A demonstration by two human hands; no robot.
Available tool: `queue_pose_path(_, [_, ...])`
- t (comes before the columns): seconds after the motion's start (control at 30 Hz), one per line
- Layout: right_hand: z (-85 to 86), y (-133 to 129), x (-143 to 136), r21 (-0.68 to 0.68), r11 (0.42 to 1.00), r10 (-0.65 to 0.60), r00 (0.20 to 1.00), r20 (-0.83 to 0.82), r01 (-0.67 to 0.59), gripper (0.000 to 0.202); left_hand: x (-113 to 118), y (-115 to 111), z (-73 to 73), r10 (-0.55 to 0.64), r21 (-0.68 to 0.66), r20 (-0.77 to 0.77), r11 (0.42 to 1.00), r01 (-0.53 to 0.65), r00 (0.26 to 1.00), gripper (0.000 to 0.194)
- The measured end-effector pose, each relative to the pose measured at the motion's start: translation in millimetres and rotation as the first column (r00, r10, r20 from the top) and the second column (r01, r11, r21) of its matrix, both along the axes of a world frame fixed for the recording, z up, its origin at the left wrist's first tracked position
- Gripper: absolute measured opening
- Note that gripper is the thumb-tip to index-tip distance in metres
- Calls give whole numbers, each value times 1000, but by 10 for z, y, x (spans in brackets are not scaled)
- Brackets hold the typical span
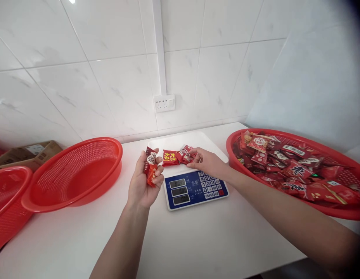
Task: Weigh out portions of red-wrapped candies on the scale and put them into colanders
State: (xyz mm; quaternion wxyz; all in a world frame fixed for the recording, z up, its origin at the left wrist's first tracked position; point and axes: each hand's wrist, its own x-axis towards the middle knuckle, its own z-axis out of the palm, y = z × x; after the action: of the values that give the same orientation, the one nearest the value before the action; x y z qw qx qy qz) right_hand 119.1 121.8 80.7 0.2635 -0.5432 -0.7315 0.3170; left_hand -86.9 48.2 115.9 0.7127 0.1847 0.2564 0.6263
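Observation:
My left hand [145, 180] is curled, palm up, around small red packets [151, 164] left of the scale. One of them has a dark, white-lettered wrapper end. On the white pan of the digital scale [194, 188] lies a red packet with yellow characters [170, 157]. Beside it are more red and white packets [186, 153]. My right hand [205, 162] reaches over the pan's front part, its fingers bent and closed at those packets. Its fingertips partly cover them, and the grip is hard to make out.
On the right stands a red basket [232, 155] heaped with red snack packets. A round red basket [78, 174] with a bare inside is at the left, beside another red basket [11, 205]. Cardboard [49, 151] lies behind them. A socket [164, 103] is on the tiled wall.

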Motion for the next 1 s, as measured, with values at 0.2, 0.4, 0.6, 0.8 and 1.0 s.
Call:
queue_pose_path(0.2, [5,-138,32,76,997,-3,992,125,-6,35,75,-2,-47,-20,15,-98,1000,22,995,25])
queue_pose_path(0.4, [-80,-330,81,124,990,57,997,46,-63,28,99,-10,-107,-26,119,-247,991,56,969,33])
queue_pose_path(0.6, [-212,-668,85,-287,873,120,744,-657,-395,57,181,-113,-129,-45,194,-781,931,311,623,41])
queue_pose_path(0.8, [-415,-951,55,-377,665,37,533,-846,-645,53,325,-280,-189,20,46,-999,770,636,48,45])
queue_pose_path(1.0, [-509,-1021,52,-473,629,-73,558,-827,-618,37,374,-314,-210,102,-135,-957,670,730,-271,62])
